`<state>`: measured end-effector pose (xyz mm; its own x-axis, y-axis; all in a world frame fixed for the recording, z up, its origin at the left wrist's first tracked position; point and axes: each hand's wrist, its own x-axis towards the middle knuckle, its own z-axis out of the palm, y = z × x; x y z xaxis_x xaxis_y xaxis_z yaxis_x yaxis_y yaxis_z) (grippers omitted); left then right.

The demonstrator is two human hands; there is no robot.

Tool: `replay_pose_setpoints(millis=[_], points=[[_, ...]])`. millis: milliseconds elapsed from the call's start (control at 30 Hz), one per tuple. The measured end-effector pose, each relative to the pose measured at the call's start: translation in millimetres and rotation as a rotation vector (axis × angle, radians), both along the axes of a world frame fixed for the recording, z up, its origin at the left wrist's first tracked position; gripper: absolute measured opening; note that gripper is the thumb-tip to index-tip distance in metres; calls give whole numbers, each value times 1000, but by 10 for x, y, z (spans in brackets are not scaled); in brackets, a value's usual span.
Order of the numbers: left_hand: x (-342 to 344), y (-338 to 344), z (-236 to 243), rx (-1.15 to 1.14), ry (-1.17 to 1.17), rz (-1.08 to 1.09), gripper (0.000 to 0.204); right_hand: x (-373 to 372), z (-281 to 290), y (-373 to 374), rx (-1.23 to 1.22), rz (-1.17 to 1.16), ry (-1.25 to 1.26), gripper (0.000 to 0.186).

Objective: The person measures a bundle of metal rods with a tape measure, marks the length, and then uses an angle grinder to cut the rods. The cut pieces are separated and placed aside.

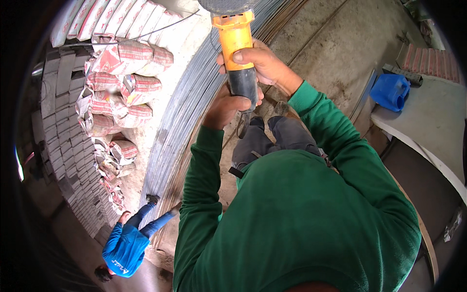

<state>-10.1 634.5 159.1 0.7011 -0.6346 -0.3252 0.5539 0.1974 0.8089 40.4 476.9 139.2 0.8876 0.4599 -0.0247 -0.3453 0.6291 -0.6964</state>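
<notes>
A yellow and black angle grinder (237, 41) is held up in front of me, with its dark round disc (226, 6) at the top edge of the view, partly cut off. My right hand (262, 61) wraps round the yellow body, thumb across its front. Lower down, my left hand (227, 106) grips the black rear handle. A dark cord (242, 125) hangs in a loop from the grinder's back end. Whether the disc is turning I cannot tell.
Long bundled steel bars (177, 104) run along the floor to my left. Beyond them lie filled sacks (131, 58) and stacked grey blocks (68, 126). A person in blue (127, 248) stands at the lower left. A blue jug (390, 92) sits on a pale table (433, 114) at right.
</notes>
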Motion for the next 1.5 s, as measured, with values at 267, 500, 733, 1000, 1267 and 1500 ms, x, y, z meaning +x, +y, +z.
replay_pose_setpoints(millis=[267,500,733,1000,1267,1500], points=[[32,276,-179,-43,2,-63,66,5,-56,221,-38,-27,6,51],[58,481,-204,-70,17,-62,70,37,-65,464,-55,-4,29,50],[202,612,-172,-104,-18,-52,61,179,-42,588,5,39,7,54],[403,690,-295,-137,8,-40,69,383,39,743,69,-35,32,66],[602,716,-330,118,-95,-5,48,467,-35,765,-144,-236,46,53],[739,798,-503,543,-406,108,32,743,-432,905,-64,-229,58,52]])
